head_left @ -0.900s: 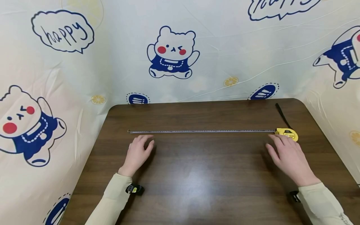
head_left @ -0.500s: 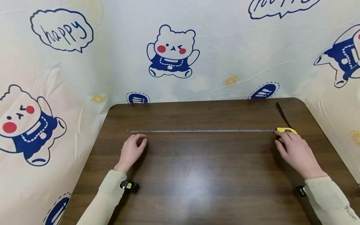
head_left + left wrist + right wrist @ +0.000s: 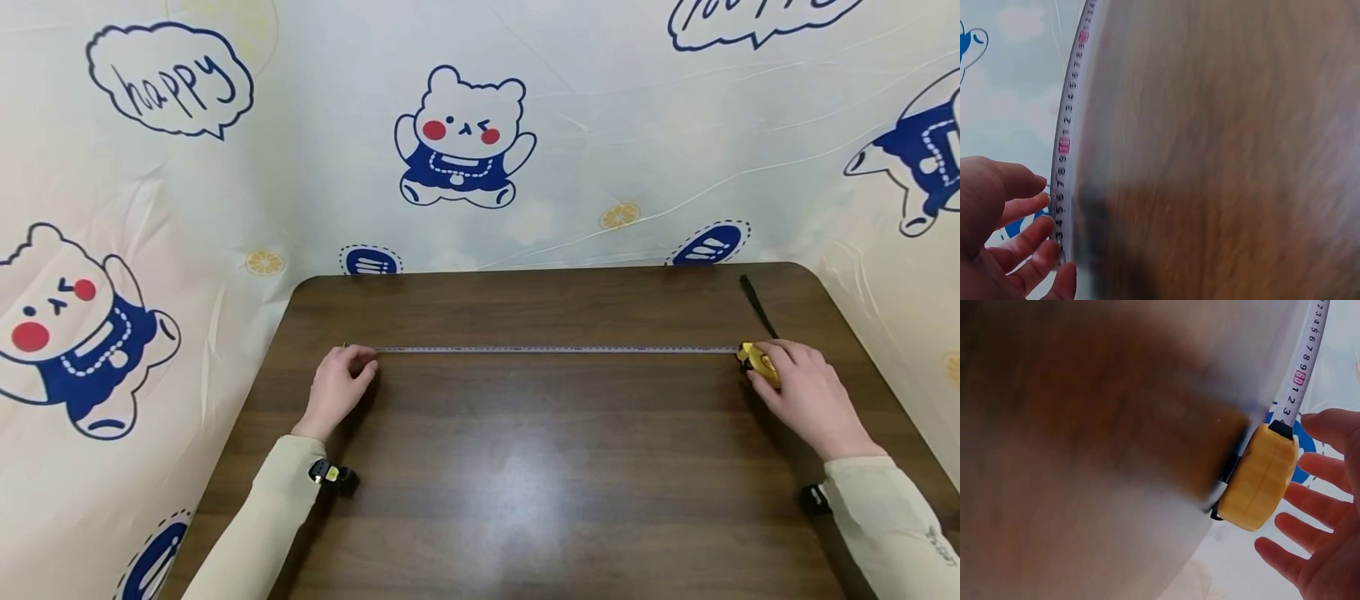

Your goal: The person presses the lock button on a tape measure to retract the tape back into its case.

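Observation:
A yellow tape measure (image 3: 760,362) lies toward the right of the table. Its long white blade (image 3: 555,350) runs straight left across the wood. My right hand (image 3: 806,392) is over the case's right side, with the fingers fairly straight beside the yellow shell (image 3: 1262,478) in the right wrist view. At the other end, my left hand (image 3: 336,387) covers the blade's tip in the head view. Its loosely bent fingertips (image 3: 1047,225) are right at the edge of the numbered blade (image 3: 1067,119) in the left wrist view.
A black wrist strap (image 3: 759,306) stretches from the case toward the table's back edge. The dark brown table (image 3: 517,467) has rounded far corners. Behind it and along both sides hangs a pale sheet (image 3: 322,167) printed with cartoon bears.
My left hand has moved left and away from me onto the blade's end. My right hand has shifted right over the case, whose visible yellow face looks turned.

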The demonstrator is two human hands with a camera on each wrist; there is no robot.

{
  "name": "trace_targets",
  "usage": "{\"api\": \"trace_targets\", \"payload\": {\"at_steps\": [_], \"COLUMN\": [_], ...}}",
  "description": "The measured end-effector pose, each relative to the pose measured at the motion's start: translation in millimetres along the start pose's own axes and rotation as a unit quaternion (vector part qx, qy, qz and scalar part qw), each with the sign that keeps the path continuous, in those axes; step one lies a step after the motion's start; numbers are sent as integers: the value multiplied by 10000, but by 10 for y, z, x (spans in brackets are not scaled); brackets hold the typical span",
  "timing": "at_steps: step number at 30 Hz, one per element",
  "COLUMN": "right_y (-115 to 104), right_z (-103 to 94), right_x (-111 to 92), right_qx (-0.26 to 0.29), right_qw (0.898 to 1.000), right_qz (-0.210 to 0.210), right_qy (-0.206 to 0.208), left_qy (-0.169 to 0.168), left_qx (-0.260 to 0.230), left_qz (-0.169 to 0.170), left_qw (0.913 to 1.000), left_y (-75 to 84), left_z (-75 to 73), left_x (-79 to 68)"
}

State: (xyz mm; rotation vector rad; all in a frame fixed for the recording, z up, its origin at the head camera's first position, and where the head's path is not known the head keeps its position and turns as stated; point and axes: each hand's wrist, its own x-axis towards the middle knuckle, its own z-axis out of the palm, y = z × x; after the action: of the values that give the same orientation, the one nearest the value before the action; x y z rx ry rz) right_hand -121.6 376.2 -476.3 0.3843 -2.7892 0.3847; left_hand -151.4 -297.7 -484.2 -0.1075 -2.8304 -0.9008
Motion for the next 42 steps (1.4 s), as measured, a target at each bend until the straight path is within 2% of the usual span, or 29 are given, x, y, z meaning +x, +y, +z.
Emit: {"api": "trace_targets", "payload": {"at_steps": [4, 13, 22, 31, 38, 42], "right_y": [33, 96, 136, 124, 127, 139], "right_z": [5, 15, -13, 13, 54, 50], "right_x": [24, 70, 124, 148, 161, 160], "right_qx": [-12, 107, 256, 476, 597, 700], "right_qw": [9998, 9957, 9920, 9908, 9944, 9939], "right_qz": [92, 480, 553, 502, 199, 237], "right_qy": [-176, -783, -1105, -1166, -848, -820], "left_qy": [-34, 115, 28, -307, -457, -487], "left_qx": [76, 388, 702, 802, 934, 956], "left_qz": [-121, -264, -404, -610, -593, -546], "left_qw": [9999, 9988, 9967, 9944, 9928, 9927], "left_y": [-39, -89, -211, -303, -301, -280], "left_z": [-36, -102, -155, -186, -231, -231], "left_x": [62, 136, 194, 255, 274, 287]}}
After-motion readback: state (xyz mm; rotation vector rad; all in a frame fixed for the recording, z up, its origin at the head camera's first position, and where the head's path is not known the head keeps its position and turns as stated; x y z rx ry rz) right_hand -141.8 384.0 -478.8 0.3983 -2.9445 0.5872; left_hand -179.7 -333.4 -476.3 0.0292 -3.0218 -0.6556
